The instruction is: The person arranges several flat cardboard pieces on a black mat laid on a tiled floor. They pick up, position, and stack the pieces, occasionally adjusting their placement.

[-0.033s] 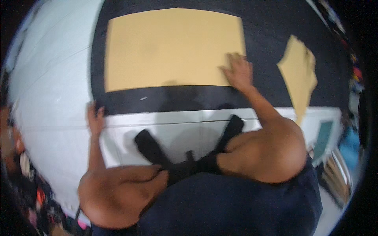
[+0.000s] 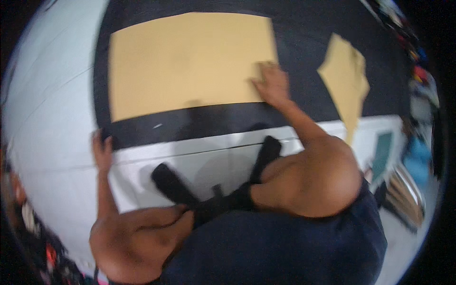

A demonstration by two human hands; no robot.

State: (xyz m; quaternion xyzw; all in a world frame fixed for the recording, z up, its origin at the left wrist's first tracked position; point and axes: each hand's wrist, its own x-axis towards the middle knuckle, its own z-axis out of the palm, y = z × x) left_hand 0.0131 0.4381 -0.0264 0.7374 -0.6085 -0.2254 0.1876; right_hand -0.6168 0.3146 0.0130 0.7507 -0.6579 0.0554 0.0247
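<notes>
Where the black cloth (image 2: pixel 301 52) lies over the white table (image 2: pixel 54 109), a narrow tan piece (image 2: pixel 342 78) sits right, tip past the near edge; white scrap (image 2: pixel 157 126) near. Right hand (image 2: pixel 274 86), fingers spread, covers near-right part of tan sheet (image 2: pixel 185 61). Sheet's left of centre on cloth, long axis left-right, shallow peak far. Left hand (image 2: pixel 102 153) at cloth's near-left corner; can't tell if pinching.

"How many tan sheets (image 2: pixel 190 66) are lying on the black cloth (image 2: pixel 299 57)?"

"Two are lying; one is crossing its near edge."

"And hands (image 2: pixel 273 85)?"

"Two are showing, one by the near left corner."
</notes>
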